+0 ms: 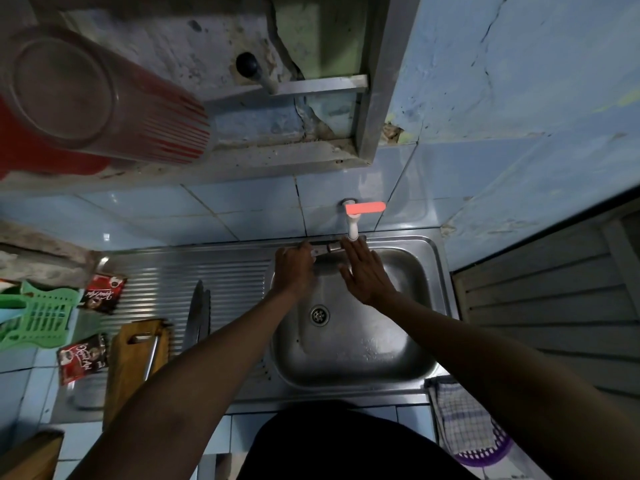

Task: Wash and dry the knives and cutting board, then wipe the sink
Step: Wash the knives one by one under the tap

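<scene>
Left hand gripping small steel knife under white tap with orange lever, over stainless sink basin; right hand flat, fingers straight, rubbing blade. Risk: wet palm sliding onto edge, cutting.

Two long knives and wooden cutting board waiting on ribbed drainboard.

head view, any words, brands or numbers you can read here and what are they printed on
Lower red sachet beside the cutting board: white script lettering, apparently a brand name, too blurred to read with confidence.
Upper red sachet on the drainboard: similar white script, lying at an angle, unreadable.
Tap, sink, checked cloth, green basket: no text visible.
</scene>
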